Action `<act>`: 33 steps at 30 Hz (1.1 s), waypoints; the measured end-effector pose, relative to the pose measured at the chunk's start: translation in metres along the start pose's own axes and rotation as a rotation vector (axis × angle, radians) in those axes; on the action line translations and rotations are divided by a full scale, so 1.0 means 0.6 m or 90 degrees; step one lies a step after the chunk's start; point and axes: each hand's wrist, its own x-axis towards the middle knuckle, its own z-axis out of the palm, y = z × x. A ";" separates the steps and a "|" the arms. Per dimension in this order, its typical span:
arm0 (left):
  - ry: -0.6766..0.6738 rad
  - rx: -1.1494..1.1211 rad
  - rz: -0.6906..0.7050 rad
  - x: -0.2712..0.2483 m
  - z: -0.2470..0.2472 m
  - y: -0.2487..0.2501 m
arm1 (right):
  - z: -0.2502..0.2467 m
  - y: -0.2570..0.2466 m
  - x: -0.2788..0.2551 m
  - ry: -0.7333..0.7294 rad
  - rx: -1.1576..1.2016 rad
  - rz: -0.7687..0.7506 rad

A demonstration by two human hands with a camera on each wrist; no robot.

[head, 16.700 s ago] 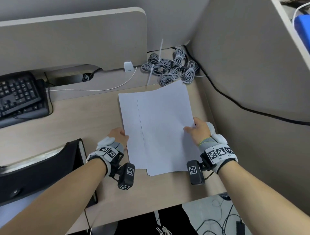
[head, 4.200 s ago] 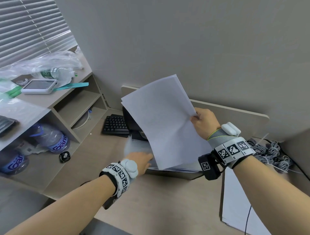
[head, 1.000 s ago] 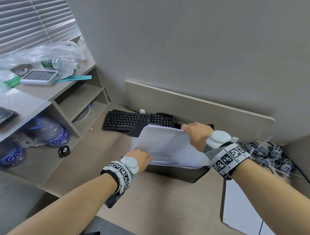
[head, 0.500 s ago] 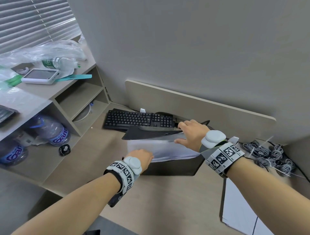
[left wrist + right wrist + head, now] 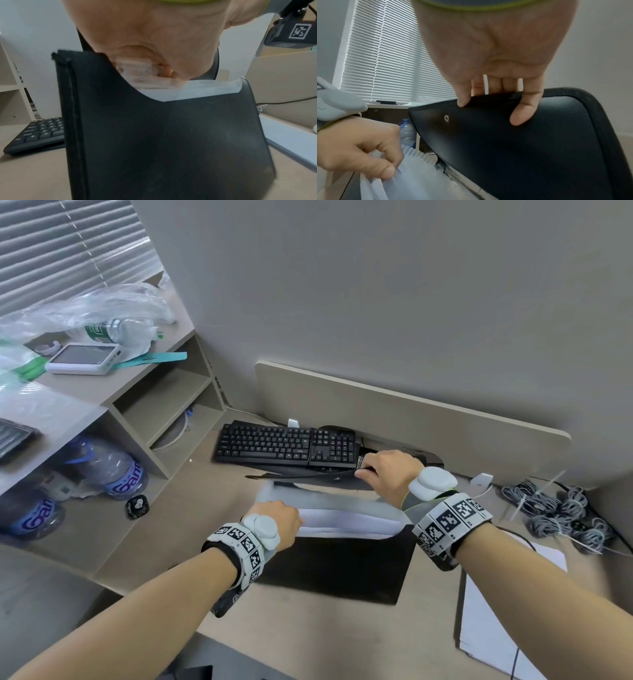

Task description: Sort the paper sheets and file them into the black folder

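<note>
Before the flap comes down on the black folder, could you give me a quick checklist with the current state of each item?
1. Right hand grips flap: ok.
2. Left hand holds the filed sheets at the folder's mouth: ok.
3. Sheets fully below black folder rim: not ok, tops protrude.
4. Left fingers out of the flap's path: not ok.
5. All paper filed: not ok, loose sheets lie on the desk.
6. Snap alignment: cannot tell.

sheets (image 5: 346,523) in folder (image 5: 337,568), keyboard (image 5: 287,445) behind, paper stack (image 5: 493,625) right
</note>
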 end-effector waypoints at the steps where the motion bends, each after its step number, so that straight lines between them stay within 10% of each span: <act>1: -0.003 -0.009 -0.006 0.002 0.005 -0.003 | 0.011 0.001 0.004 -0.006 0.020 0.001; 16: -0.014 0.019 0.010 0.077 0.168 -0.025 | 0.226 0.003 0.009 -0.053 0.285 0.128; 33: -0.077 -0.154 0.203 0.126 0.101 0.499 | 0.267 0.404 -0.302 0.064 0.408 0.378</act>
